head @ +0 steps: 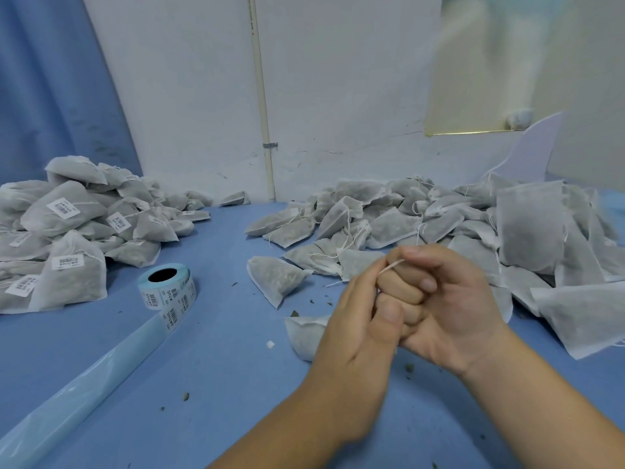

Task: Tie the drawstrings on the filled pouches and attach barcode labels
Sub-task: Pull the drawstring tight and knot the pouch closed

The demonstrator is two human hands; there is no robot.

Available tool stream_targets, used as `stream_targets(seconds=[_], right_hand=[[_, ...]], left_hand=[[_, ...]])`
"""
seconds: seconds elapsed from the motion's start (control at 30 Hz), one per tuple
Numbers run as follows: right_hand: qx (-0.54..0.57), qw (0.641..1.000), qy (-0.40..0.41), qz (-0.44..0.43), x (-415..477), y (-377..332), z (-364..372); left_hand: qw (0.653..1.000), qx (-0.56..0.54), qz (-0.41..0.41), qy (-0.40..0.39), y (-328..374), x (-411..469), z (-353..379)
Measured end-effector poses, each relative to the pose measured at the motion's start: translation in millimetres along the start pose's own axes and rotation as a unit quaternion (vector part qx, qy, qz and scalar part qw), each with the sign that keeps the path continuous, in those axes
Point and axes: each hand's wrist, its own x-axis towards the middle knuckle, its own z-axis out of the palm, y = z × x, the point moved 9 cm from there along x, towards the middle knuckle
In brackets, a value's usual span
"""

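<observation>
The drawstring (392, 265) is pinched between the left hand (355, 330) and the right hand (449, 309), both grips curled tight on it. Its pouch (302, 333) lies on the desk (220, 367) toward the near edge, under the left hand (mostly hidden), which is judged the nearer.

Bright, flat, cool light, diffuse; source not in frame. Shadows are soft: only a faint one on the blue bench (236, 367) under the left hand (355, 333) and right hand (449, 309). Mild sheen on the liner strip (84, 394). Centre is sharp, and the thin drawstring (392, 265) resolves. Wide-angle bend: pipe (262, 96) bows, curtain (50, 79) leans. Upper-right panel (490, 62) smeared and blurry, lower edge glints. Right-edge pouches (527, 225) go soft.
</observation>
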Motion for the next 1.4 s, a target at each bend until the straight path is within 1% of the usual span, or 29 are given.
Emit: stream_targets(seconds=[0.1,0.2,0.33,0.4,0.57,0.67,0.77,0.87,1.0,1.07,1.17,1.27,1.4], right_hand=[[-0.001,1.000,-0.003,-0.001,-2.0,-6.1,-3.3],[-0.030,0.998,0.055,-0.027,-4.3,-15.8,-16.1],[-0.060,0.987,0.138,-0.055,-11.0,-29.4,-32.2],[-0.076,0.981,0.169,-0.064,-14.0,-34.1,-38.4],[-0.106,0.965,0.229,-0.072,-17.0,-35.8,-53.7],[-0.110,0.958,0.254,-0.077,-17.7,-34.6,-61.5],[-0.126,0.950,0.277,-0.072,-17.6,-32.3,-68.2],[-0.149,0.935,0.314,-0.060,-18.0,-27.6,-79.7],[-0.190,0.914,0.354,-0.052,-18.3,-18.8,-92.8],[-0.204,0.906,0.365,-0.060,-19.1,-17.9,-95.3],[-0.213,0.895,0.387,-0.070,-22.3,-20.3,-100.8],[-0.242,0.881,0.402,-0.066,-24.0,-20.3,-104.0],[-0.307,0.859,0.410,-0.023,-23.1,-9.3,-102.7]], left_hand=[[0.998,0.040,0.010,-0.047,1.0,-4.6,2.3],[0.998,0.047,-0.046,-0.015,-11.3,-2.4,-10.5],[0.992,0.064,-0.101,0.028,-23.1,1.6,-26.8],[0.990,0.031,-0.136,0.021,-28.1,1.4,-30.3],[0.973,-0.076,-0.215,-0.039,-38.8,2.7,-21.7],[0.961,-0.119,-0.240,-0.061,-38.2,2.1,-17.6],[0.958,-0.149,-0.236,-0.064,-34.2,2.9,-19.1],[0.971,-0.129,-0.191,-0.069,-25.8,6.8,-26.5],[0.984,-0.096,-0.147,-0.040,-17.7,13.6,-44.3],[0.983,-0.086,-0.158,-0.033,-20.4,15.1,-50.0],[0.974,-0.095,-0.201,-0.037,-30.1,14.1,-52.2],[0.967,-0.107,-0.230,-0.033,-35.6,12.1,-51.1],[0.965,-0.137,-0.221,-0.025,-35.3,13.2,-51.9]])
